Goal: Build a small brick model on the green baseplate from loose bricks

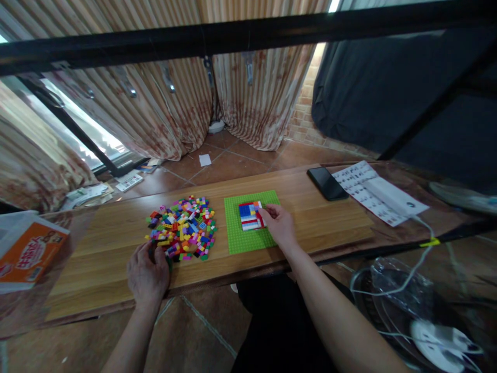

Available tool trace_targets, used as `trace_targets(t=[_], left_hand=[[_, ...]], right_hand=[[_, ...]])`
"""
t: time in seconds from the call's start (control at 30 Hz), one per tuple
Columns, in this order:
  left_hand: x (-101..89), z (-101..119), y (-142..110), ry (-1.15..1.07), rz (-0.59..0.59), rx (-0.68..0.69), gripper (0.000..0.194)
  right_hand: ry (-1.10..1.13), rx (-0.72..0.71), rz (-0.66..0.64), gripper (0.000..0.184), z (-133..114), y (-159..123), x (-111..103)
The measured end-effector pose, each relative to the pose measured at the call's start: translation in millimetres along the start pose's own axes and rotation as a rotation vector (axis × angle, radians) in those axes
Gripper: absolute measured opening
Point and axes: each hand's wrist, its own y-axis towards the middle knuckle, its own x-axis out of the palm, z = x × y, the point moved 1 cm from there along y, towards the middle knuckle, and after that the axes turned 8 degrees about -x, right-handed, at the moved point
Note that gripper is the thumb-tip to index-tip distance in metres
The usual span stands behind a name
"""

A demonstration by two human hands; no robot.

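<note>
A small, flat block of toy bricks, in blue, white, red and some yellow, sits on a green studded baseplate. My right hand is at the right edge of this brick build, thumb and fingertips closed in a pinch there. Whether a loose brick is between those fingertips is hidden. To the left of the plate lies a heap of loose toy bricks in many colours. My left hand rests at the heap's near left edge, its fingers loosely curved and thumb apart. No held brick shows in it.
The wooden board carries the bricks and a black phone. A printed leaflet lies right of the phone. At far left stands an orange and white box. A dark bar crosses above. Cables and a bin are lower right.
</note>
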Motion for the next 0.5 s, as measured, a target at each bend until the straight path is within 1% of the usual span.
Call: trace_targets(t=[0.1, 0.17, 0.37, 0.43, 0.5], left_hand=[[-0.6, 2, 0, 0.000, 0.001, 0.002, 0.044], [-2.1, 2, 0, 0.006, 0.000, -0.006, 0.044], [-5.7, -2, 0, -0.015, 0.017, 0.003, 0.040], [-8.1, 1, 1, -0.050, 0.049, 0.018, 0.043], [-16.3, 8, 0, -0.119, 0.103, 0.015, 0.047]], right_hand=[[-0.140, 0.010, 0.008, 0.045, 0, 2, 1], [-0.178, 0.010, 0.011, 0.044, 1, 3, 1], [-0.187, 0.028, 0.008, 0.038, 3, 8, 3], [-0.162, 0.045, -0.011, 0.035, 3, 11, 3], [-0.135, 0.057, -0.023, 0.032, 3, 13, 3]])
